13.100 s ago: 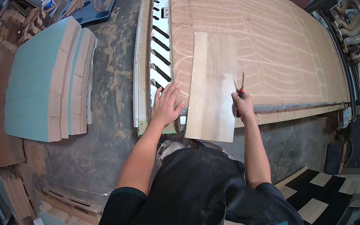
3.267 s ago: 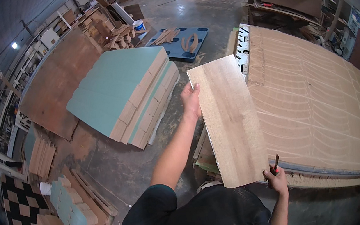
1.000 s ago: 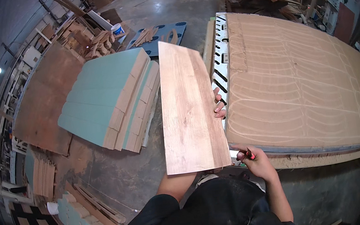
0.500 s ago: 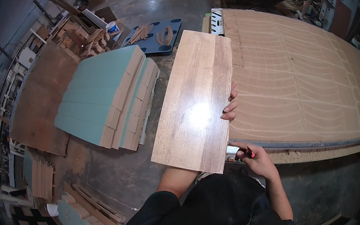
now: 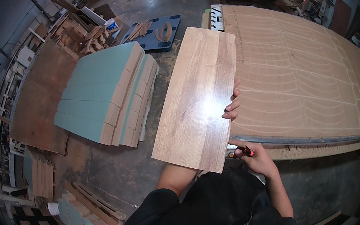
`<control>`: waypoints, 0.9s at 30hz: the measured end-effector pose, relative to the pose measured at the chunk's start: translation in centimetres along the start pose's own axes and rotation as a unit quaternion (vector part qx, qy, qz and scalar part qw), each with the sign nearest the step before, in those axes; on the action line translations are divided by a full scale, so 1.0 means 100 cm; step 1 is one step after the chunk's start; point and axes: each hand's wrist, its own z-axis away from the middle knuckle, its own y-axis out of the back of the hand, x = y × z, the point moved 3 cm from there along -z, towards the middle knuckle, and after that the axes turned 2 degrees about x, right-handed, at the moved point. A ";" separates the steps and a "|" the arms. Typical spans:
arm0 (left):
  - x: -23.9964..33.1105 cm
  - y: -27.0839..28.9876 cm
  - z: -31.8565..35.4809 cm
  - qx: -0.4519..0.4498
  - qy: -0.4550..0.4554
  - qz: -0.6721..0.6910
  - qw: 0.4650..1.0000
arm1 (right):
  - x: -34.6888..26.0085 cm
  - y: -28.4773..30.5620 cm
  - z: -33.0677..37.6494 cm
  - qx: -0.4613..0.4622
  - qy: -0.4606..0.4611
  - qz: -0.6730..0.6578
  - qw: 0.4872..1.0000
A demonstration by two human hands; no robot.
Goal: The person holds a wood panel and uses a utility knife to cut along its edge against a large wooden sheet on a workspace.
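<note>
I am holding a long wood-grain board (image 5: pixel 199 105) off the counter (image 5: pixel 303 78), tilted, with its far end over the counter's left edge and its near end above my lap. My left hand (image 5: pixel 232 105) is reaching from beneath, its fingers (image 5: pixel 230 115) wrapping the board's right edge. My right hand (image 5: pixel 254 159) is pinching the near right corner, fingers closed on a small red-tipped tool (image 5: pixel 248 151), likely a pencil. I judge the step to be lifting the cut piece clear. The next move is calling for carrying it leftward, probably toward the stacked green-faced panels (image 5: pixel 109 94), keeping the board level.
</note>
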 end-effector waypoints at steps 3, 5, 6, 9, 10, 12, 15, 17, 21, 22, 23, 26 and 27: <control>-0.004 -0.001 0.003 0.020 -0.006 0.002 1.000 | -0.004 -0.003 0.002 0.004 0.002 -0.004 1.000; -0.004 -0.001 0.001 -0.001 0.009 -0.006 1.000 | -0.004 -0.003 0.004 0.005 -0.008 -0.002 1.000; -0.003 -0.001 0.001 -0.010 0.015 -0.011 1.000 | -0.004 -0.004 0.004 0.005 -0.013 -0.001 1.000; -0.005 0.006 -0.007 -0.046 0.028 -0.033 0.998 | -0.015 -0.008 0.005 0.026 -0.050 0.011 0.998; -0.007 0.007 -0.011 -0.052 0.031 -0.041 0.997 | -0.013 -0.008 0.006 0.031 -0.060 -0.008 0.998; -0.017 0.008 -0.017 -0.050 0.028 -0.055 0.997 | -0.005 -0.009 0.006 0.040 -0.084 -0.046 0.995; -0.021 0.021 -0.027 -0.092 0.044 -0.034 0.994 | 0.000 -0.013 0.003 0.048 -0.030 -0.071 0.996; -0.026 0.026 -0.028 -0.105 0.044 -0.027 0.993 | -0.010 -0.013 0.007 0.051 -0.041 -0.078 0.995; -0.029 0.025 -0.029 -0.092 0.045 -0.022 0.995 | -0.009 -0.013 0.011 0.061 -0.027 -0.089 0.994; -0.028 0.027 -0.029 -0.089 0.047 -0.020 0.995 | -0.010 -0.012 0.012 0.064 -0.037 -0.087 0.993; -0.026 0.030 -0.029 -0.073 0.047 -0.040 0.995 | -0.013 -0.011 0.014 0.068 -0.047 -0.084 0.993; -0.003 0.075 -0.007 -0.010 0.015 -0.095 0.995 | -0.007 -0.005 0.018 0.083 -0.069 -0.065 0.992; 0.015 0.119 0.023 0.028 -0.027 -0.118 0.992 | -0.005 -0.004 0.018 0.078 -0.071 -0.057 0.993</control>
